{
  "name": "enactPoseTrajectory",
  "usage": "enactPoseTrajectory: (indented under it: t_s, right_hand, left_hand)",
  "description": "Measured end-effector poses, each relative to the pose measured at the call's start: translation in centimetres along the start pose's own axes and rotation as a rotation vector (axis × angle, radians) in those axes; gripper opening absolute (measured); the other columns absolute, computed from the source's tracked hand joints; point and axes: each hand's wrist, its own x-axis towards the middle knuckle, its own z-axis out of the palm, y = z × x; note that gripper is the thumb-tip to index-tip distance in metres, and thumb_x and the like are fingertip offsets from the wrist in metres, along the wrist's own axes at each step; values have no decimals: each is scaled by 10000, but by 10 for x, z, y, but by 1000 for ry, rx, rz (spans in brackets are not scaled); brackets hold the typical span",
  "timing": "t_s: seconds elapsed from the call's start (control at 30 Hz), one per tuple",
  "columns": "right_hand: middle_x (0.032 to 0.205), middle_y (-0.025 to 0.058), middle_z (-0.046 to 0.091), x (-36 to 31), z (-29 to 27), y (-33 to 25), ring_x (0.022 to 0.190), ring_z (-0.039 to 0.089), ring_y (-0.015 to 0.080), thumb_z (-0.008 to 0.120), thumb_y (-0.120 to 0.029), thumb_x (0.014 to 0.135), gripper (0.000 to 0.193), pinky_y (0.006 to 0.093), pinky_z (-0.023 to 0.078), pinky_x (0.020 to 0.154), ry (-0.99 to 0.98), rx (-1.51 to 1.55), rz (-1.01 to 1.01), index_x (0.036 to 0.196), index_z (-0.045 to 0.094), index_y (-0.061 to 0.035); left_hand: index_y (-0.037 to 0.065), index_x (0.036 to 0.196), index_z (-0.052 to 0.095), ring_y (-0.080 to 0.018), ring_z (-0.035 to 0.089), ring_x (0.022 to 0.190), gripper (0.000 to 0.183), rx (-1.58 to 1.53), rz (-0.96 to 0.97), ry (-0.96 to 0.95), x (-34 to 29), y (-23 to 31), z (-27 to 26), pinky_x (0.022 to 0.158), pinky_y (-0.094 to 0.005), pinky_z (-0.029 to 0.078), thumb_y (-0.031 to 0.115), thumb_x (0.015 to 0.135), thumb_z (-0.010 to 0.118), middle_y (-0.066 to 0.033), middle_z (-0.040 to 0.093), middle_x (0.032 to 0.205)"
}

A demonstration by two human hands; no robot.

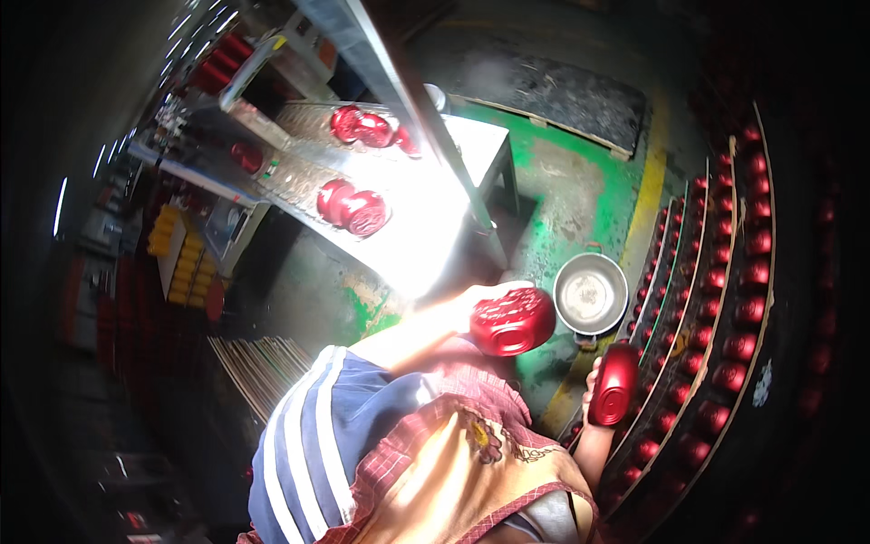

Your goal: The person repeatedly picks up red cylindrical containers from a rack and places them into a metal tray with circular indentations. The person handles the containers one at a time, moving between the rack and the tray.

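Observation:
My left hand (489, 294) is closed on a glossy red bowl (514, 328), which is tilted with its round base ring showing. Over on the right, my right hand (591, 392) grips a second red bowl (617, 384) turned on its side, base outward. Only some fingers of each hand show; the bowls cover the rest. A round grey metal pot (589, 292) with side handles stands on the floor just beyond both bowls. The left bowl is close to the brightly lit white table (419, 258), and the right one is beside racked rows of similar red pieces.
Several red pieces (355, 208) lie on the table, with more behind (372, 130). A slanting metal post (444, 145) crosses its right side. Long curved racks (716, 308) of red pieces fill the right. At left stand stacked yellow pieces (188, 263) and thin boards (267, 367).

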Motion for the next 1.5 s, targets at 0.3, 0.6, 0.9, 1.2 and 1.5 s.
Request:
enactPoseTrajectory:
  t_s: [0.3,0.6,0.9,1.2,1.5]
  right_hand:
    - [1477,187,456,82,26,163,1338,463,347,506,-264,919,599,512,390,1114,343,-781,86,1472,395,-61]
    - [1334,157,559,280,-28,388,1217,556,251,643,-138,864,606,384,430,1068,361,-1216,240,1419,444,2]
    - [1269,100,675,479,-153,591,1208,573,240,730,-45,855,442,359,386,1081,104,-2322,-212,1290,656,-83]
    - [1150,128,573,510,-222,585,1086,539,294,727,-29,795,489,366,440,999,320,-2583,-420,1253,689,-196]
    - [1326,201,456,658,-170,497,1236,462,382,725,-127,808,431,420,409,1056,375,-2609,-967,1211,700,-280]
  left_hand:
    - [44,1446,443,-266,536,1287,601,421,587,564,-272,25,-35,1104,-436,434,245,922,657,-148,527,1420]
    - [56,1403,520,-221,621,1149,535,816,1053,1139,-483,187,-34,1027,-361,480,161,905,684,-123,631,1282]
    - [186,1292,643,-338,511,1254,521,1819,1189,1351,-469,469,-110,1048,-397,428,147,789,772,-158,514,1359]
    - [240,1196,706,-320,513,1215,471,1865,1195,1283,-404,464,-152,1021,-415,441,136,741,763,-43,503,1428]
    - [196,1168,726,-317,488,1249,418,1744,1188,1216,-388,457,-142,1059,-426,404,124,758,769,-60,526,1401]
